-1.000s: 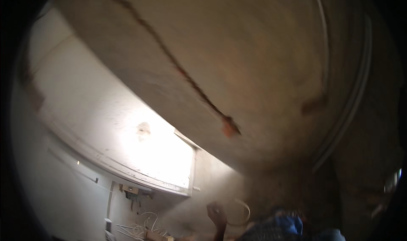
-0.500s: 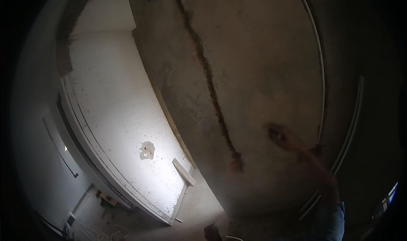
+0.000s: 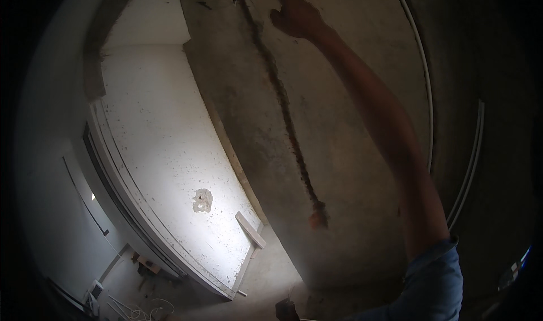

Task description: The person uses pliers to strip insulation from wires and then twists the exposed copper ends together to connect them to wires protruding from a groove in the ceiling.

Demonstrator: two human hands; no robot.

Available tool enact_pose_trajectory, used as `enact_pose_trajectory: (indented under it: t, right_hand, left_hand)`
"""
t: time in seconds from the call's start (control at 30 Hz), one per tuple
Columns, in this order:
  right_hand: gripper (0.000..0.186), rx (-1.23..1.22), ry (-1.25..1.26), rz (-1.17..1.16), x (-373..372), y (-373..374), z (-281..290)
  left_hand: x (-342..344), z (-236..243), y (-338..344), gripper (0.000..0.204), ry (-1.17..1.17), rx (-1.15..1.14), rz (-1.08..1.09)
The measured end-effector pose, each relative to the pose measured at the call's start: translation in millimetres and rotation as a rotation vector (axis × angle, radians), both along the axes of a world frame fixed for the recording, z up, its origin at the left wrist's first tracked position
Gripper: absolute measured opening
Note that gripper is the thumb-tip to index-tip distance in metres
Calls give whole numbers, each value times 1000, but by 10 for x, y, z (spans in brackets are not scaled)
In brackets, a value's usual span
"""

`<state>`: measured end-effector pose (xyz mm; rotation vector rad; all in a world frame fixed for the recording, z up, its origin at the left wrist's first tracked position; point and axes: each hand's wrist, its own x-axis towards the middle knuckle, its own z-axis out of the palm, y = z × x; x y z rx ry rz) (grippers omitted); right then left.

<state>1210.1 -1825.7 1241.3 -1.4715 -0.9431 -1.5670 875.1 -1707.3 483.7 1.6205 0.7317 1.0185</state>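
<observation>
My right hand (image 3: 298,17) is raised at the top of the wall, just right of the upper end of a rough channel (image 3: 281,98) cut into the grey wall (image 3: 362,168). Its index finger points left toward the groove, with a gap between it and the thumb; the other fingers are curled. I make out nothing held in it. The channel runs down to a reddish-brown box-shaped spot (image 3: 318,219). Where wires come out near the channel's top, the detail is too dim to read. My left hand is out of view.
A white wall (image 3: 153,123) with a chipped patch (image 3: 202,200) stands at left, beside a long frame. A board (image 3: 250,229) leans at its foot. White pipes (image 3: 428,95) run down at right. Cables (image 3: 138,312) lie on the floor, and a dark object (image 3: 287,309) shows at the lower edge.
My right hand has moved from the lower right of the wall up to the top of the channel, and the arm is now stretched upward. The view has shifted slightly.
</observation>
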Motion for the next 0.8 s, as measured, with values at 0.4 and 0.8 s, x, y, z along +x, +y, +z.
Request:
enact_pose_trajectory:
  t: [0.4,0.8]
  right_hand:
    - [35,-116,2,-15,-2,-75,114]
    - [45,-204,-39,-57,83,-108,159]
  left_hand:
    - [-104,210,-113,31,33,-3,16]
    - [51,1879,76,24,-124,-37,-203]
